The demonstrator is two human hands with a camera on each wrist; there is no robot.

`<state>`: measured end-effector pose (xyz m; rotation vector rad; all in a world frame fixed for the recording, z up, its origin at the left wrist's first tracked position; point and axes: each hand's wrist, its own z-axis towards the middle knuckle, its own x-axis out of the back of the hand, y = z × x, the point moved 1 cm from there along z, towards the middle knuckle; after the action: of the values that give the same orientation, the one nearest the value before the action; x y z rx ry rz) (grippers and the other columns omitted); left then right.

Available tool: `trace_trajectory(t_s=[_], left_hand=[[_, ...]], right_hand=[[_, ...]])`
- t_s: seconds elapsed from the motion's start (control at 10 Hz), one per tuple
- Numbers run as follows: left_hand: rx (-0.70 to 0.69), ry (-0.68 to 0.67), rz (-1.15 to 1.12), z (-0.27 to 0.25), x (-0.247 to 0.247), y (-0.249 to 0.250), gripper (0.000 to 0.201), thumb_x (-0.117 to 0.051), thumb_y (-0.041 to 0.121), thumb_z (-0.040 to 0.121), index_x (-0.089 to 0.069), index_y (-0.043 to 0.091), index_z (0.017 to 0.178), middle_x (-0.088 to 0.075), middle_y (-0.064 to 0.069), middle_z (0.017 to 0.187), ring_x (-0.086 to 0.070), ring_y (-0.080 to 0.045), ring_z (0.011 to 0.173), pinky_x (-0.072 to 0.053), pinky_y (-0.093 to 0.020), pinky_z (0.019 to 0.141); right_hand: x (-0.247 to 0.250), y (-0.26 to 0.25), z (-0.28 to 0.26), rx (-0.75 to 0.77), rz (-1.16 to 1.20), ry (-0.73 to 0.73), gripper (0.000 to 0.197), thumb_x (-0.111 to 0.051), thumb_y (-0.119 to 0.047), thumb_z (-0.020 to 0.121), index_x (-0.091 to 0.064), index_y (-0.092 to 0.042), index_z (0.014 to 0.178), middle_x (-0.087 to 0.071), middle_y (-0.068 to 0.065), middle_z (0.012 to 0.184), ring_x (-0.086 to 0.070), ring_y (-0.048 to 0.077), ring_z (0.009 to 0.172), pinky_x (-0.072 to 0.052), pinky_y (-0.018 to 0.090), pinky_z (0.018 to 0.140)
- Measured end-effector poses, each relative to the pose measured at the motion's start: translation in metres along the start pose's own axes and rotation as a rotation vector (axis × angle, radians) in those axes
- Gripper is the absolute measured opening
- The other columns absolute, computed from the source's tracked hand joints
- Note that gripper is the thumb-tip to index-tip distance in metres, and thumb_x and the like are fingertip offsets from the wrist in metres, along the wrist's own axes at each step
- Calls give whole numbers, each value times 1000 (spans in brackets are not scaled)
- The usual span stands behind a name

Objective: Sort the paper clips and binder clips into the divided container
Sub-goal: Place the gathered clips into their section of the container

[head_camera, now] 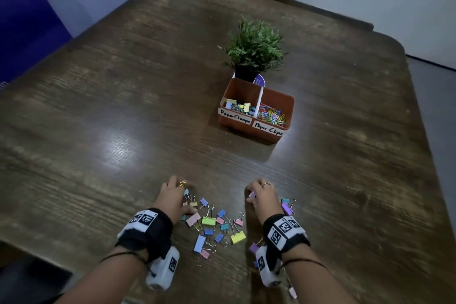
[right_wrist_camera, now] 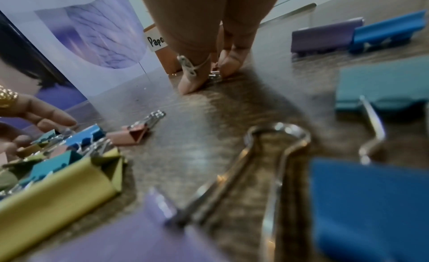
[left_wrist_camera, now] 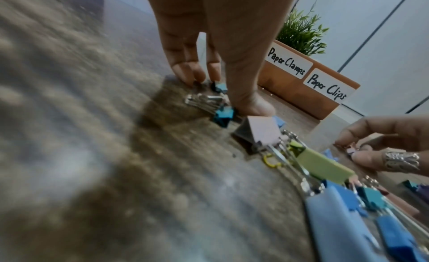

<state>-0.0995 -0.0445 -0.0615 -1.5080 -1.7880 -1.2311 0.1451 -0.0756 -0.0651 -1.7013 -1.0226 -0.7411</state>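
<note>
Nearest the viewer, between the two wrists, pastel binder clips [head_camera: 212, 226] lie scattered on the wooden worktop [head_camera: 98, 118], with a large yellow clip [head_camera: 238, 237] just inside the right wrist and purple clips [head_camera: 287, 207] on that hand's outer side. Just ahead of the pile, the left hand [head_camera: 174, 196] reaches down with fingers curled; its grip closes thumb and fingertips [left_wrist_camera: 185, 71] onto small blue binder clips [left_wrist_camera: 223, 114] lying on the wood. Level with it, the right hand [head_camera: 261, 195] bends over a small pale clip [head_camera: 251, 194], thumb and fingertips [right_wrist_camera: 228, 65] pinched on it at the worktop (the wrist view shows only a glint of its metal). Well beyond both hands stands the orange divided container [head_camera: 283, 103]: the compartment labelled "Paper Clamps" [head_camera: 234, 115] holds binder clips, the one labelled "Paper Clips" [head_camera: 267, 128] holds coloured paper clips [head_camera: 271, 115]. Directly behind the container sits a small potted plant [head_camera: 254, 49].
</note>
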Motion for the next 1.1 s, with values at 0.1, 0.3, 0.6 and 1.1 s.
trace_trajectory(t_s=[0.1,0.3,0.6,1.1], left_hand=[[-8,-31,-42,11,-1,5,45,-68,29,82,-55,18,124,-39,-2,129,-43,-20,119,-37,-29,104],[100,-67,-150,22,-13,5,32,-54,21,92,-55,6,119,-42,-13,128,-48,-25,112,-43,-39,99],[195,-105,-183,25,-3,14,42,-54,19,93,-46,-1,128,-36,-19,141,-52,-24,106,-47,-30,87],[-83,342,-349,67,90,69,16,-66,10,83,-69,-4,91,-67,-16,100,-61,-27,98,-36,-16,78]], right_hand=[[1,2,3,-55,116,-18,19,-58,-15,87,-59,-12,106,-39,2,120,-37,21,120,-23,4,84],[6,2,12,-155,65,-80,22,-57,-14,88,-54,-9,109,-40,5,126,-41,18,117,-31,15,89],[25,-8,25,-316,-48,-269,41,-53,-15,91,-42,-7,129,-42,11,133,-46,20,119,-40,25,93],[136,-71,140,22,365,361,38,-59,-12,89,-56,-13,126,-64,5,115,-57,19,109,-41,23,97]])
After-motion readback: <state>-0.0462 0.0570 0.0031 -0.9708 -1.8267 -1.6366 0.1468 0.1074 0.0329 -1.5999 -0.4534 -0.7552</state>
